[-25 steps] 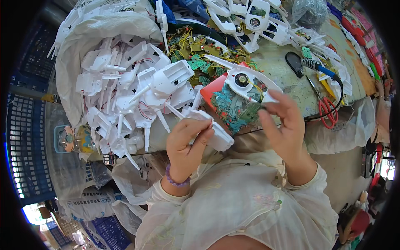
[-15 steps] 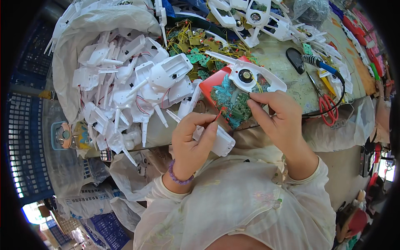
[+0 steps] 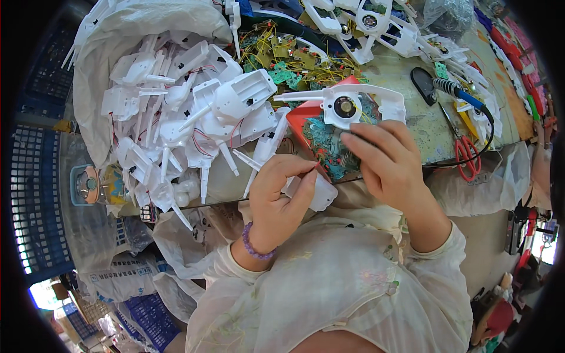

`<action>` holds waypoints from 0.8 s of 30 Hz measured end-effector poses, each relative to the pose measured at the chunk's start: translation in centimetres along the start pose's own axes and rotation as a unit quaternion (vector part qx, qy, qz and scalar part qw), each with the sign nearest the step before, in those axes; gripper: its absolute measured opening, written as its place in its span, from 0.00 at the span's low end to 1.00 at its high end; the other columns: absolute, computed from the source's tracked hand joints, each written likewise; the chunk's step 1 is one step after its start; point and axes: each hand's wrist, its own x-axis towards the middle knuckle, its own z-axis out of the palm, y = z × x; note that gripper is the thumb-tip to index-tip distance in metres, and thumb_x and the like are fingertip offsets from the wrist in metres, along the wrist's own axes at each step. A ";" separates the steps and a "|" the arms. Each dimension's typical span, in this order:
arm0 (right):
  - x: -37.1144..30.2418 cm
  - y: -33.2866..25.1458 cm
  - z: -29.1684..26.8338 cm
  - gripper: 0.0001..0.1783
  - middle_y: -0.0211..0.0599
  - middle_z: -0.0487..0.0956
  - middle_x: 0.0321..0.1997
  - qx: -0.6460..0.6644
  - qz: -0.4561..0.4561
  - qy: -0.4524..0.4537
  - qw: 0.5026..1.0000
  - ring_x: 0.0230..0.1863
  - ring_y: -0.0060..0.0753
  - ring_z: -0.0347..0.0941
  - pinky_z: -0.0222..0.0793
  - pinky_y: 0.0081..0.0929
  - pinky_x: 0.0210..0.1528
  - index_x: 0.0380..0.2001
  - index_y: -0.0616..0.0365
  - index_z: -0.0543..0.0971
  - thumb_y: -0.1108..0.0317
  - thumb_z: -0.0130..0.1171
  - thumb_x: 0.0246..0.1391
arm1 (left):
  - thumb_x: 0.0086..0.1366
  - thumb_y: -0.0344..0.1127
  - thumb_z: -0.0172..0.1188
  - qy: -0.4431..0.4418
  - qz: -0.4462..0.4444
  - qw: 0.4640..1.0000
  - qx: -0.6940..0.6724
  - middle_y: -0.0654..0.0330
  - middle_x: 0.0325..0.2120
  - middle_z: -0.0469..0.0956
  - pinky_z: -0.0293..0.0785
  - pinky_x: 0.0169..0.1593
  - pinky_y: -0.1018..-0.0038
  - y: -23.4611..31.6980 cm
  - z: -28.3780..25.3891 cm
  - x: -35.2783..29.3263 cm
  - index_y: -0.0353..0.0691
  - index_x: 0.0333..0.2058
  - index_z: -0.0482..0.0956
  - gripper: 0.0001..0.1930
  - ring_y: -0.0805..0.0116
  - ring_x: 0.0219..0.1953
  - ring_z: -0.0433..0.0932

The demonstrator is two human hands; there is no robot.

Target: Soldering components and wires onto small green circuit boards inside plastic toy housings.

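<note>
My left hand (image 3: 279, 197), a beaded bracelet at its wrist, pinches thumb and forefinger together; a thin red wire seems to be in the pinch, barely visible. Below those fingers lies a white plastic housing (image 3: 322, 194), partly covered by the hand. My right hand (image 3: 385, 159) has its fingers stretched out and slightly blurred, at the lower edge of a white plastic frame (image 3: 376, 91) with a round black-and-silver speaker-like part (image 3: 344, 107). Under them is a heap of teal and green bits (image 3: 323, 138) on a red tray (image 3: 297, 120). The circuit board is hidden behind my right hand.
White housings with red and black wires (image 3: 229, 100) fill a sack (image 3: 94, 88) on the left. Yellow-wired boards (image 3: 294, 62) lie behind the tray. On the right are a soldering iron (image 3: 465, 97), red-handled scissors (image 3: 466, 157) and a black oval piece (image 3: 422, 85).
The white frame has swung round to lie more level. My right hand has left its pinch on the green circuit board, its fingers now extended. My left hand shifted slightly right.
</note>
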 end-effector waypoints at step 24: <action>-0.3 2.2 1.0 0.16 0.39 0.79 0.34 0.220 0.018 0.170 0.960 0.37 0.38 0.76 0.72 0.29 0.37 0.34 0.61 0.78 0.80 0.68 0.38 | 0.56 0.24 0.58 -0.071 0.059 0.992 0.088 0.50 0.46 0.77 0.73 0.37 0.71 -0.8 0.3 2.8 0.37 0.34 0.76 0.06 0.59 0.32 0.78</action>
